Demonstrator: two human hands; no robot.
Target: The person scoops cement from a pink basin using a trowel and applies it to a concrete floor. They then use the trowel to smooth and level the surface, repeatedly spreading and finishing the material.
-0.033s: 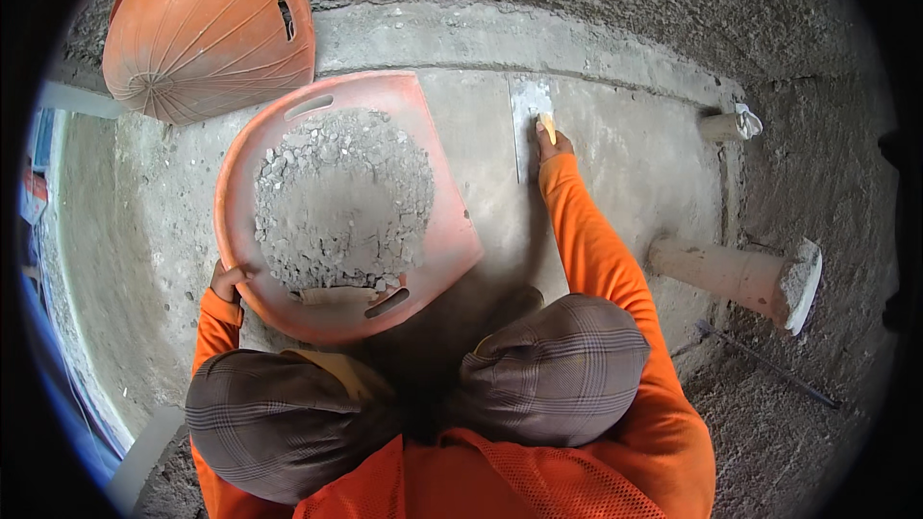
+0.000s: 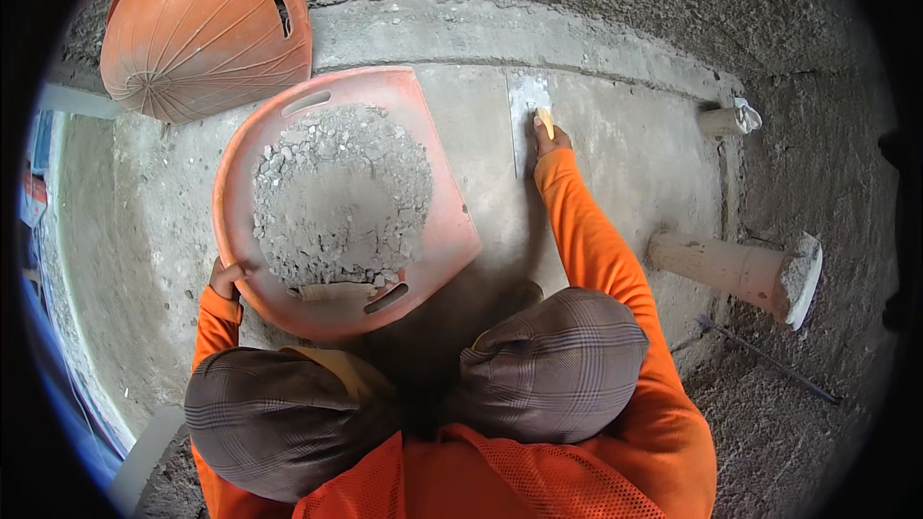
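Item: right hand point(image 2: 551, 140) closed around the yellow handle of a flat steel trowel point(image 2: 528, 96), its blade lying on the smooth grey concrete slab point(image 2: 635, 173) just beyond the knuckles. Left hand point(image 2: 227, 279) clasps the near rim of 1 orange plastic pan point(image 2: 444, 231) of crumbly grey mortar point(image 2: 341, 197). Beyond the pan: 1 ribbed orange pan point(image 2: 207, 29), upturned. Right of the trowel: 2 cylindrical pipe stubs point(image 2: 731, 269).

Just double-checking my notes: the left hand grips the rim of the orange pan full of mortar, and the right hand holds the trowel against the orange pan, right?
Not quite. In the head view the right hand presses the trowel against the concrete slab, not the pan. The left hand does grip the orange pan of mortar.
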